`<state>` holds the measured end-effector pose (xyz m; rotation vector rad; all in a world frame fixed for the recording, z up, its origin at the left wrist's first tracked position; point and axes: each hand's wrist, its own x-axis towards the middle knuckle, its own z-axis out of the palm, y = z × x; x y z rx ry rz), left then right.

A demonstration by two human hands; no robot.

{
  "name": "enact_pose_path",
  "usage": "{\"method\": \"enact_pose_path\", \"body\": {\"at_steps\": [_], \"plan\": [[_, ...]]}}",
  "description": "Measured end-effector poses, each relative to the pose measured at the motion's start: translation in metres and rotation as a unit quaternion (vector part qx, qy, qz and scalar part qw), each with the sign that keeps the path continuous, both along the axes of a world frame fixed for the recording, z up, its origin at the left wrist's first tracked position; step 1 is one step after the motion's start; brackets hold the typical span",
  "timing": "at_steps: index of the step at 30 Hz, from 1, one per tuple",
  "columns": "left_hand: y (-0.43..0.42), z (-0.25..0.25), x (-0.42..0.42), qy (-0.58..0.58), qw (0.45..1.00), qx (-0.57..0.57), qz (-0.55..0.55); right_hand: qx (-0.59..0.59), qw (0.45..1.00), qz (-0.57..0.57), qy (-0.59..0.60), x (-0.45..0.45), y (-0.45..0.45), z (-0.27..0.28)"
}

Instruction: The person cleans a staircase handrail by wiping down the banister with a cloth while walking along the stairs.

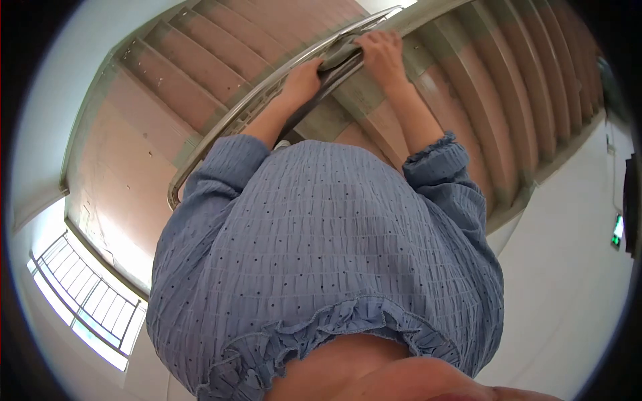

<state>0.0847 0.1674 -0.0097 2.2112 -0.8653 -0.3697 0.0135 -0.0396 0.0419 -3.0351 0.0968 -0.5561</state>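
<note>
A dark grey-green cloth (341, 53) lies over the stair handrail (314, 100) in the upper middle of the head view. My left hand (304, 80) is closed at the cloth's near end, beside the rail. Farther up the rail, my right hand (382, 55) is bent over the cloth's other end, its fingers curled onto it. The fingertips of both hands are partly hidden. Both forearms come out of blue dotted sleeves (438, 160) and reach forward to the rail.
Brown steps (468, 100) run along the right of the rail, and another flight (194, 60) lies beyond it on the left. A landing (120, 154) is at the left. A barred window (87, 287) is at lower left, and a green lit sign (616, 230) hangs on the right wall.
</note>
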Motion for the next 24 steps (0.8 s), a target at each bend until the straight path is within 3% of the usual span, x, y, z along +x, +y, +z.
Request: {"method": "enact_pose_path", "body": {"at_steps": [2, 6, 8, 11, 17, 24], "plan": [[-0.026, 0.011, 0.007, -0.003, 0.997, -0.071, 0.006, -0.010, 0.999, -0.024, -0.024, 0.007, -0.018, 0.016], [-0.038, 0.023, 0.002, -0.002, 0.994, -0.107, -0.013, 0.003, 0.996, -0.042, -0.075, -0.005, -0.025, 0.021], [-0.022, 0.020, -0.002, 0.035, 0.999, -0.005, -0.021, 0.022, 1.000, 0.008, -0.010, -0.018, -0.010, 0.014], [-0.004, -0.008, -0.006, 0.051, 0.999, 0.011, -0.009, 0.037, 0.995, 0.092, 0.026, -0.032, -0.004, -0.006], [-0.015, -0.024, -0.015, 0.053, 0.999, 0.000, -0.001, -0.004, 0.994, 0.095, 0.050, -0.040, -0.034, 0.005], [-0.078, 0.058, 0.005, 0.028, 0.992, -0.120, -0.029, -0.052, 0.992, 0.025, -0.114, -0.010, -0.076, 0.088]]}}
